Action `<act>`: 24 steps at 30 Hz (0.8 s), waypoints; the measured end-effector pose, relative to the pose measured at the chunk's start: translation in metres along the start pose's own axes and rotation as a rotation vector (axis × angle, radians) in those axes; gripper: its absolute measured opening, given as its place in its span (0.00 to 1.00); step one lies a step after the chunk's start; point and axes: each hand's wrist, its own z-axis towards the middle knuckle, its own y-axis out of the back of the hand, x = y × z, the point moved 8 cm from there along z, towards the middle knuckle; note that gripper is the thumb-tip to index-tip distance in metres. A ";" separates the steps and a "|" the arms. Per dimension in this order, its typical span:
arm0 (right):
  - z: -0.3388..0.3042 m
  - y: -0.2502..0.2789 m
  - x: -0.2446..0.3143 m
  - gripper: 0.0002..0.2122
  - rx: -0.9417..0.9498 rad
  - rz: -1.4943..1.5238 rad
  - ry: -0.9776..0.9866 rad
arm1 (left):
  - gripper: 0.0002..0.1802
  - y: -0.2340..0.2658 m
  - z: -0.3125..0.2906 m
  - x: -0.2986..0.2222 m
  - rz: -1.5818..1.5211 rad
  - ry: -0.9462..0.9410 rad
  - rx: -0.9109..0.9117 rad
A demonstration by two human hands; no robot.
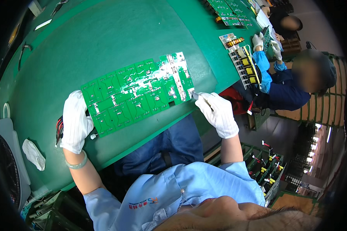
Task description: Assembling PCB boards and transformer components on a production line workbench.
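Note:
A large green circuit board (121, 82), solder side up with shiny silver joints, lies slanted over the green work mat. White-gloved, my left hand (75, 123) is closed on its left end, the thumb near the lower corner. My right hand (218, 113), also gloved, pinches a small dark grey flat tool (195, 95), whose tip meets the board's lower right corner. What kind of tool it is cannot be made out, as the fingers cover most of it. Red and black wires (59, 129) and a small white connector (93, 136) show beside my left hand.
A grey fan (11, 154) stands at the left, near a crumpled white cloth or glove (34, 154). At right is a board with yellow-wrapped parts (246, 66); a blue-sleeved co-worker (279, 82) handles another board beyond. More boards (229, 11) lie at the far edge.

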 end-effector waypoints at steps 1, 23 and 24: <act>0.000 0.001 0.002 0.08 -0.012 0.000 0.026 | 0.22 0.000 0.000 0.000 -0.010 -0.004 -0.004; -0.005 0.006 0.004 0.06 -0.113 0.009 -0.110 | 0.17 0.002 -0.001 -0.004 0.004 -0.021 -0.039; -0.004 0.004 0.005 0.06 -0.082 0.014 -0.085 | 0.17 0.002 -0.001 -0.003 0.004 -0.021 -0.039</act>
